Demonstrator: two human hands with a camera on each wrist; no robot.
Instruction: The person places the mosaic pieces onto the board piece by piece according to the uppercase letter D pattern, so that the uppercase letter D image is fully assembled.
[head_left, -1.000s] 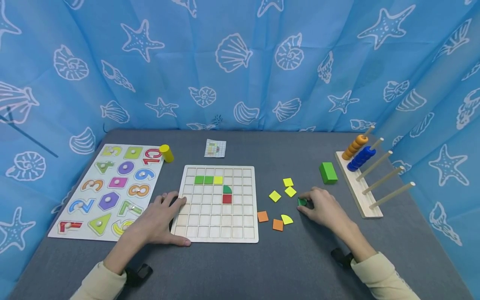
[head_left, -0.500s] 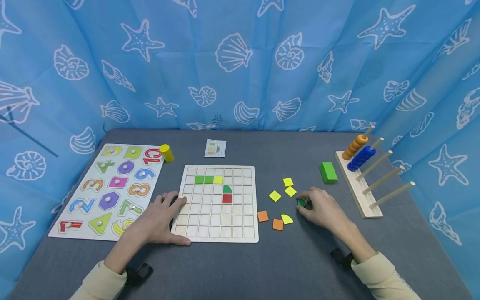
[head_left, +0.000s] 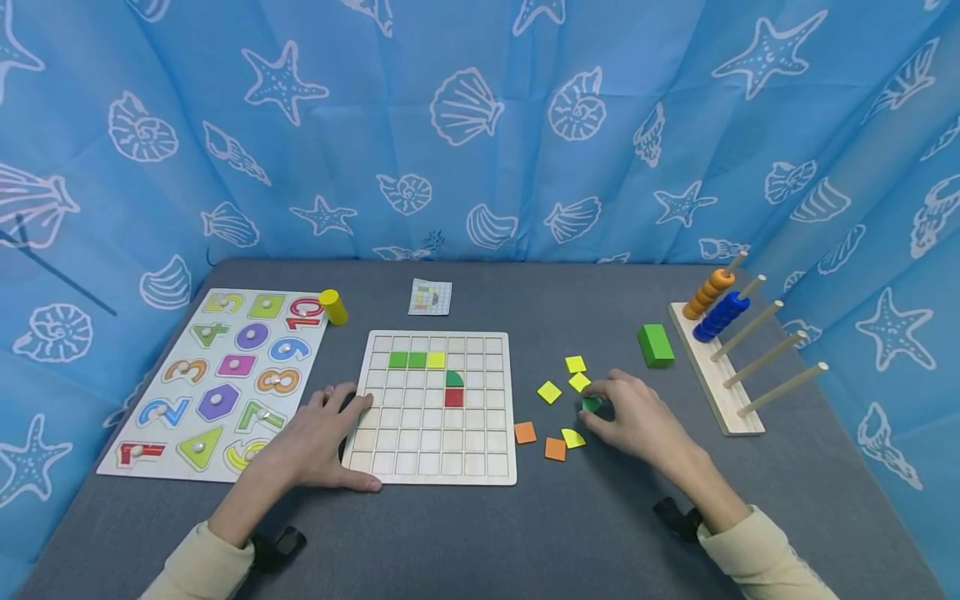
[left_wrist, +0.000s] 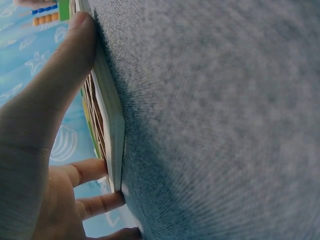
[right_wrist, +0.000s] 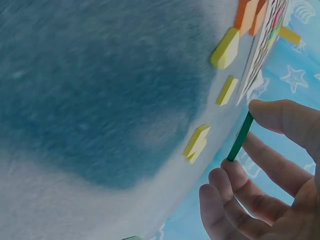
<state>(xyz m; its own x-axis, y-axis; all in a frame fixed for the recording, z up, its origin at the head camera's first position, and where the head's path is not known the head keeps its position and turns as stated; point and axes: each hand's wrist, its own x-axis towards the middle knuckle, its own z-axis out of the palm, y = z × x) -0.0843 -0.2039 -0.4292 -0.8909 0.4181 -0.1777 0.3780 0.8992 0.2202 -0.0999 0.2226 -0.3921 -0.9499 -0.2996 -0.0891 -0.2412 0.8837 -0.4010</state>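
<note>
A thin green tile [head_left: 592,404] is pinched between the thumb and fingertips of my right hand [head_left: 633,417]. The right wrist view shows that green tile [right_wrist: 241,136] edge-on, held up off the table; its full outline is hidden. My left hand [head_left: 318,442] rests at the near left corner of a pale wooden grid board [head_left: 431,442], thumb along the front edge and fingers at the left side. On the board sit two green squares [head_left: 407,359], a yellow square [head_left: 436,360], a green quarter-round tile [head_left: 453,379] and a red square [head_left: 453,398].
Between board and right hand lie yellow squares [head_left: 549,392], orange squares [head_left: 525,432] and a yellow quarter-round tile [head_left: 573,438]. Around them are a green block [head_left: 656,346], a bead peg stand [head_left: 712,367], a pattern card [head_left: 431,297], a yellow cylinder [head_left: 333,307] and a number puzzle [head_left: 217,367].
My right hand has shifted a little to the left with the green tile between its fingers. The left hand and the board have stayed where they were.
</note>
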